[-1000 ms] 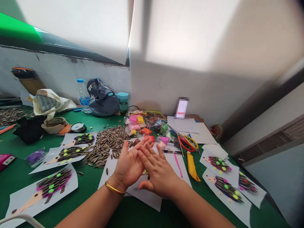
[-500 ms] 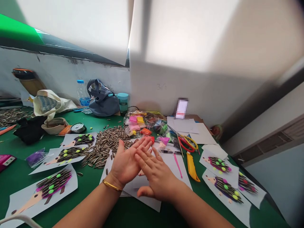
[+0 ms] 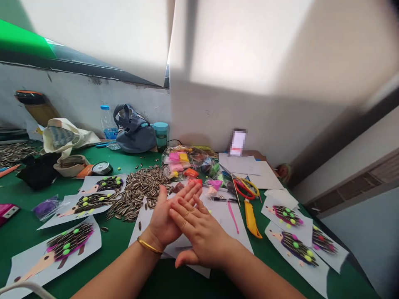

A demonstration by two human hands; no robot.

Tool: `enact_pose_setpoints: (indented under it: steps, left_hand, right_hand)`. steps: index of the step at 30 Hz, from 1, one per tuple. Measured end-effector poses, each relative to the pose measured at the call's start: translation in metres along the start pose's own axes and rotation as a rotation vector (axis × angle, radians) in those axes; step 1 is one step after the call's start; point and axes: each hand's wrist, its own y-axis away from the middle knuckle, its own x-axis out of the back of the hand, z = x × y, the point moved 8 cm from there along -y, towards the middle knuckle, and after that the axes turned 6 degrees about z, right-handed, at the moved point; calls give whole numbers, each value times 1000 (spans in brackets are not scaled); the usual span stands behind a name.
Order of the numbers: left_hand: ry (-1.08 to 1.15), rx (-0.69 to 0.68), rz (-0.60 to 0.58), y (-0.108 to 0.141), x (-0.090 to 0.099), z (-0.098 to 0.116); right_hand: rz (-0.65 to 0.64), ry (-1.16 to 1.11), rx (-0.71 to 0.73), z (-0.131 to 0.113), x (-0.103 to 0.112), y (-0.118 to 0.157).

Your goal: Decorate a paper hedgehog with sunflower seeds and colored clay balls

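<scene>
My left hand (image 3: 162, 218) is palm up with its fingers stretched out and its thumb raised, a gold bangle (image 3: 149, 245) at the wrist. Across its palm lies my right hand (image 3: 199, 228), palm down, fingers straight and thumb apart. Whatever may be between the two palms is hidden. Both hands are above white paper sheets (image 3: 232, 241), one bearing a thin pink strip (image 3: 232, 218). A heap of striped sunflower seeds (image 3: 140, 189) spreads just beyond my left hand. Past the fingertips are bagged pieces of coloured clay (image 3: 178, 158) and a black pen (image 3: 223, 199).
Hedgehog pictures with seed spines lie on the left (image 3: 62, 249) and right (image 3: 296, 249). Right of the sheets are a yellow utility knife (image 3: 252, 220) and scissors (image 3: 245, 189). A blue-grey bag (image 3: 135, 135), water bottle (image 3: 109, 128) and lidded cup (image 3: 161, 137) stand by the wall.
My right hand has slid slightly left and down along my left palm, toward the wrist. My left hand has shifted a little; the things on the table stay put.
</scene>
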Motion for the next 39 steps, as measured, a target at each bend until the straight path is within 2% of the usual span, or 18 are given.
enact_pose_setpoints:
  steps: [3, 5, 7, 10, 12, 15, 17, 19, 23, 26, 29, 32, 34, 36, 39]
  left_hand:
    - [51, 141, -70, 1, -3, -19]
    - [77, 123, -108, 1, -6, -15]
    - [93, 36, -77, 0, -5, -1]
    - [95, -24, 5, -1, 2, 9]
    - [76, 13, 14, -2, 3, 2]
    - [75, 128, -24, -1, 0, -14]
    - [71, 88, -32, -2, 0, -10]
    - [74, 23, -13, -3, 2, 0]
    - [83, 82, 11, -4, 6, -1]
    - [101, 108, 16, -4, 5, -6]
    - [118, 80, 51, -5, 8, -7]
    - [117, 82, 98, -6, 13, -10]
    - [118, 108, 71, -6, 12, -13]
    - [122, 134, 7, -4, 7, -14]
    - [134, 106, -46, -3, 3, -8]
  right_hand:
    - [26, 65, -74, 9, 1, 1]
    - [20, 95, -143, 20, 3, 3]
    - [-15, 73, -121, 20, 4, 3]
    - [-34, 1, -1, 5, 1, 1]
    - [-17, -13, 12, 1, 0, -1]
    - [31, 17, -84, 12, 3, 0]
    - [63, 13, -127, 19, 8, 1]
    - [78, -24, -98, 18, 13, 1]
    - [106, -78, 7, 6, 20, -1]
    - [132, -61, -55, 12, 21, -1]
    - [110, -48, -89, 16, 16, 0]
    - [63, -63, -38, 10, 6, 0]
    - [55, -48, -42, 11, 1, 1]
    - [56, -4, -104, 18, 1, 3]
    - [48, 28, -167, 28, 7, 5]
